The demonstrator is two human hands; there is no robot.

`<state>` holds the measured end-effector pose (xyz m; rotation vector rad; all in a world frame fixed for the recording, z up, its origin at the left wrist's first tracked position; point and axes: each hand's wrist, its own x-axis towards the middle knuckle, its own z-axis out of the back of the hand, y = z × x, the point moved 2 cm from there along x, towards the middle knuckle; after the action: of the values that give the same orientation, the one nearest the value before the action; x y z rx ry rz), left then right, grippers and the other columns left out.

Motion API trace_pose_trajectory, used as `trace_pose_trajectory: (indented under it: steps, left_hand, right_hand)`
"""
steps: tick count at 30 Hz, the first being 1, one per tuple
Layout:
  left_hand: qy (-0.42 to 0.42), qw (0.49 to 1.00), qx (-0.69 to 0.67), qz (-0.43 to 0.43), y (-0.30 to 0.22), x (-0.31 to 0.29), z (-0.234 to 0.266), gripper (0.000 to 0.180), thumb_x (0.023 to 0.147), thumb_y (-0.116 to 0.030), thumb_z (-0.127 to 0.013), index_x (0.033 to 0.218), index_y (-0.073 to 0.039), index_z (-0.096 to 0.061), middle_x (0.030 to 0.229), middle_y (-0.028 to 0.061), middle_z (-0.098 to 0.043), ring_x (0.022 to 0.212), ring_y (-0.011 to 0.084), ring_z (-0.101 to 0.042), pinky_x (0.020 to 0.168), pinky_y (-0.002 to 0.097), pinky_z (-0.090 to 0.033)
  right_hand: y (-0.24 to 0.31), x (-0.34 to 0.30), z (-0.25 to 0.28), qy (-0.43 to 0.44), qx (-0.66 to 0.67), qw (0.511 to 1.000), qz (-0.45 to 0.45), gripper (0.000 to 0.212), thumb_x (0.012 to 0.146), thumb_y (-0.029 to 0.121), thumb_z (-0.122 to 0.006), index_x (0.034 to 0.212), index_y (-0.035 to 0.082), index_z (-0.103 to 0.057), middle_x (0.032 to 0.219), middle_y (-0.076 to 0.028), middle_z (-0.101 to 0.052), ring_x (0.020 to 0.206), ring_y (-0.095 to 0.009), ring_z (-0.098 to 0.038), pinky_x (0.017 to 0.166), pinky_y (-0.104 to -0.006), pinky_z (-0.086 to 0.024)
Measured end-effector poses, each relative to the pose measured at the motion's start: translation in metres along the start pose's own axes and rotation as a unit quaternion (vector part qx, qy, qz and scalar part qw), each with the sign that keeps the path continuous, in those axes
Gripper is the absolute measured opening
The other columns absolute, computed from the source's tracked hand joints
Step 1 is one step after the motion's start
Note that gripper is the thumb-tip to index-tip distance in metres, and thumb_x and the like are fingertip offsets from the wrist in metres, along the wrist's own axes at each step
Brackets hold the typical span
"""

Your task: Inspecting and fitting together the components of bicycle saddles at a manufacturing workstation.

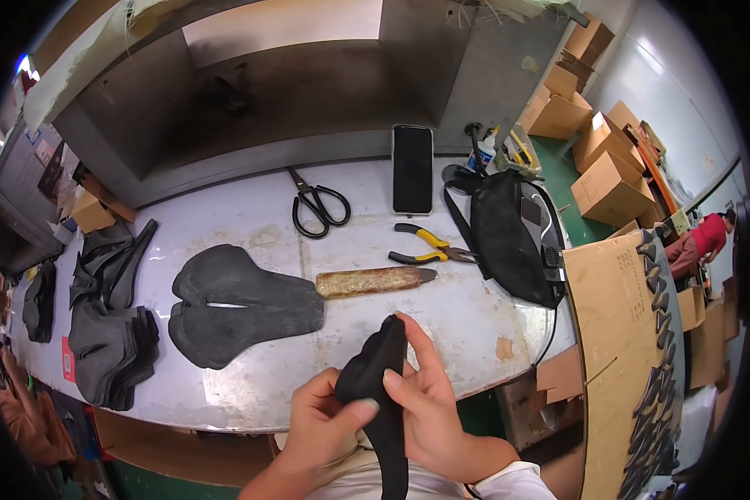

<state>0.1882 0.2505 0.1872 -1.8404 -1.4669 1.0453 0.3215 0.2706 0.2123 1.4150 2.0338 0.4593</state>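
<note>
A black bicycle saddle (382, 358), seen nearly edge-on, is held upright between both hands at the table's near edge. My left hand (321, 421) grips its left side, thumb pressed on the dark surface. On the other side, my right hand (429, 404) closes on it, with the thumb low on the edge and a finger reaching up to the tip. Its lower end hangs toward my lap. Just beyond lie a flat grey saddle-shaped sheet (254, 304) with a slit and a worn wooden-handled blade tool (367, 283).
Scissors (315, 204), a phone (412, 171), yellow-black pliers (432, 246) and a black bag (508, 233) lie farther back. Stacked grey pieces (112, 354) sit at left. At right, cardboard (617, 333) bears a row of dark saddles; another person (708, 237) is beyond.
</note>
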Motion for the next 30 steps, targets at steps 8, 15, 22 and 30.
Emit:
trace_pose_trajectory:
  steps: [8,15,22,30]
  left_hand:
    - [0.063,0.979,0.195,0.012,0.004,-0.008,0.005,0.051,0.073,-0.016,-0.085,0.111,-0.003,-0.052,0.104,0.0063,-0.060,0.102,0.0158,-0.059,0.089,0.0335,-0.048]
    - [0.107,0.961,0.220,-0.128,-0.002,-0.009,0.022,0.029,0.098,-0.017,-0.050,0.074,-0.003,-0.054,0.065,0.0036,-0.060,0.057,0.0113,-0.058,0.054,0.0232,-0.044]
    - [-0.016,0.970,-0.038,0.239,0.048,-0.018,0.018,0.034,0.104,-0.029,-0.039,0.089,-0.003,-0.056,0.072,0.0036,-0.052,0.060,0.0087,-0.046,0.054,0.0233,-0.038]
    - [-0.045,0.997,0.029,-0.054,0.020,-0.016,0.016,0.055,0.101,-0.047,-0.028,0.064,-0.010,-0.043,0.048,0.0037,-0.039,0.040,0.0150,-0.039,0.043,0.0272,-0.033]
  right_hand:
    - [-0.012,0.003,0.013,-0.036,0.033,0.999,-0.023,0.063,0.097,0.001,-0.052,0.150,0.012,-0.021,0.125,-0.011,-0.056,0.110,-0.016,-0.057,0.093,-0.0316,-0.049]
    - [-0.003,0.005,0.009,0.057,0.116,0.990,-0.060,0.045,0.103,0.032,-0.038,0.143,0.012,-0.036,0.097,-0.006,-0.056,0.086,-0.019,-0.055,0.079,-0.0357,-0.046]
    - [0.014,0.020,0.038,0.386,0.322,0.862,-0.069,0.074,0.095,0.069,-0.022,0.142,0.013,-0.036,0.062,-0.002,-0.037,0.054,-0.015,-0.037,0.057,-0.0316,-0.033]
    - [-0.027,-0.008,0.044,0.135,-0.100,0.979,0.113,0.083,0.092,0.063,-0.045,0.145,0.002,-0.029,0.098,-0.017,-0.057,0.079,-0.031,-0.056,0.078,-0.0448,-0.047]
